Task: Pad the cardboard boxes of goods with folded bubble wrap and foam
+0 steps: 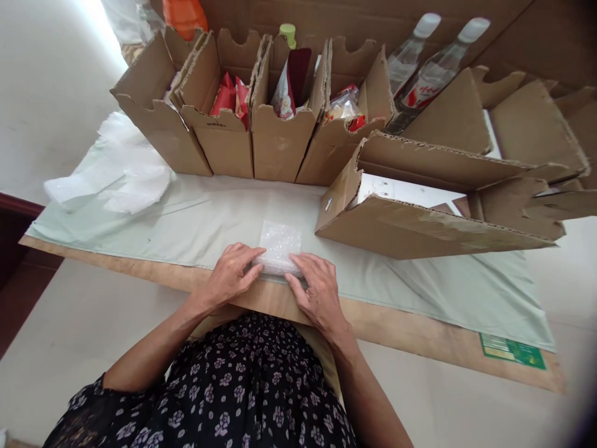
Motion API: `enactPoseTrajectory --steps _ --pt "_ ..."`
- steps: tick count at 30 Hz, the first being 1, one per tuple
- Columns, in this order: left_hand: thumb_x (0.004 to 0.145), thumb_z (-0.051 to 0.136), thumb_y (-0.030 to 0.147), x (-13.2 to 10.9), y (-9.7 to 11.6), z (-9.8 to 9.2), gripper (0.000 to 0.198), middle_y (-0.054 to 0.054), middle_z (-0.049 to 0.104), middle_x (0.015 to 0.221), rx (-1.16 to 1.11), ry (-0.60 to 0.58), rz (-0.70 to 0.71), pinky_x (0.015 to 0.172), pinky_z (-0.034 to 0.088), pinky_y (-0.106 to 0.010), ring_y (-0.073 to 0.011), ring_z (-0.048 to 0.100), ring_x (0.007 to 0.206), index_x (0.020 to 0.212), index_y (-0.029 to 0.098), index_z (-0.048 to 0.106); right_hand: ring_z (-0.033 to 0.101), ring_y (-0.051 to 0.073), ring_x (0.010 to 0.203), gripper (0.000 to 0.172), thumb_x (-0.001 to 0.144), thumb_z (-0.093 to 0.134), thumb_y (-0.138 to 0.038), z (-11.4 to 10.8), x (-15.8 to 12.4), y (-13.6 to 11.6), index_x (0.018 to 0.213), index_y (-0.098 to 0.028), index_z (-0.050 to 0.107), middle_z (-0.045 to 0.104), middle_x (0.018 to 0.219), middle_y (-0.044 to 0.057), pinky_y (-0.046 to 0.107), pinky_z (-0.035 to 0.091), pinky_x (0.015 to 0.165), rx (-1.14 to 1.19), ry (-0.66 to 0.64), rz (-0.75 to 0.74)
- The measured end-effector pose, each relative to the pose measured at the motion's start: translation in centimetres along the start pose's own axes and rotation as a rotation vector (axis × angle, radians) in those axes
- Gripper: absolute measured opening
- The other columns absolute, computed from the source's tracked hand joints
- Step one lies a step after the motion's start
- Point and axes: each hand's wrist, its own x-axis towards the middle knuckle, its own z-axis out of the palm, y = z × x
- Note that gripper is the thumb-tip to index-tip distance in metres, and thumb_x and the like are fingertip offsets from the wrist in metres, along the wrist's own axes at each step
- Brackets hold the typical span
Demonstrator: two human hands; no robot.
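A small clear sheet of bubble wrap lies near the front edge of the cloth, its near end rolled or folded into a thick strip. What may be inside the roll cannot be made out. My left hand grips the roll's left end between thumb and fingers. At the other end, my right hand has its fingertips on top and its thumb on the near side. The flat part of the wrap stretches away from me beyond both hands.
Cardboard bins with red packets and other packages line the back. A long cardboard box stands front right; clear bottles rise behind. More bubble wrap is heaped left. A green card lies at the wooden edge.
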Motion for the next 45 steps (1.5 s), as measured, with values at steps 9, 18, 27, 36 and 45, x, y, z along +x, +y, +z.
enactPoseTrajectory --steps 9,18,27,36,45 --pt "0.095 0.063 0.038 1.3 -0.1 1.0 0.037 -0.013 0.070 0.117 0.026 0.107 -0.029 0.099 0.050 -0.047 -0.0294 0.063 0.110 0.125 0.017 0.067 0.061 0.029 0.123 0.028 0.100 0.058 -0.024 0.9 0.9 0.9 0.126 -0.023 0.068 0.074 0.124 0.009 0.048 0.043 0.105 -0.085 -0.010 -0.027" --pt "0.079 0.083 0.042 -2.5 3.3 0.1 0.052 -0.013 0.074 0.114 -1.108 0.070 -0.756 0.096 0.055 -0.043 -0.0261 0.070 0.106 0.120 0.014 0.068 0.067 0.025 0.104 0.029 0.100 0.055 -0.038 -0.3 0.1 -0.8 0.118 -0.024 0.073 0.077 0.112 0.007 0.042 0.051 0.095 0.336 -0.046 0.320" --pt "0.063 0.095 0.032 -0.6 5.8 2.7 0.048 -0.003 0.074 0.093 -1.516 0.112 -0.753 0.084 0.052 -0.030 -0.0179 0.067 0.088 0.102 0.016 0.071 0.062 0.027 0.123 0.054 0.086 0.072 -0.052 -1.5 -2.5 -1.2 0.131 -0.024 0.061 0.064 0.136 0.013 0.041 0.053 0.099 0.738 -0.010 0.478" --pt "0.081 0.084 0.045 0.5 6.9 3.7 0.059 -0.008 0.073 0.116 -1.231 -0.051 -0.297 0.094 0.052 -0.034 -0.0232 0.066 0.106 0.130 0.022 0.062 0.070 0.019 0.084 0.023 0.091 0.070 -0.040 -10.3 -3.0 1.0 0.105 -0.024 0.075 0.076 0.096 0.004 0.029 0.056 0.076 0.669 0.050 0.400" --pt "0.092 0.066 0.030 2.5 6.2 3.4 0.039 -0.011 0.068 0.132 -0.712 -0.111 -0.097 0.103 0.052 -0.043 -0.0266 0.064 0.118 0.130 0.024 0.065 0.061 0.019 0.071 0.033 0.082 0.066 -0.040 -26.4 4.4 7.7 0.105 -0.019 0.078 0.075 0.088 0.008 0.034 0.047 0.068 -0.298 0.478 0.521"
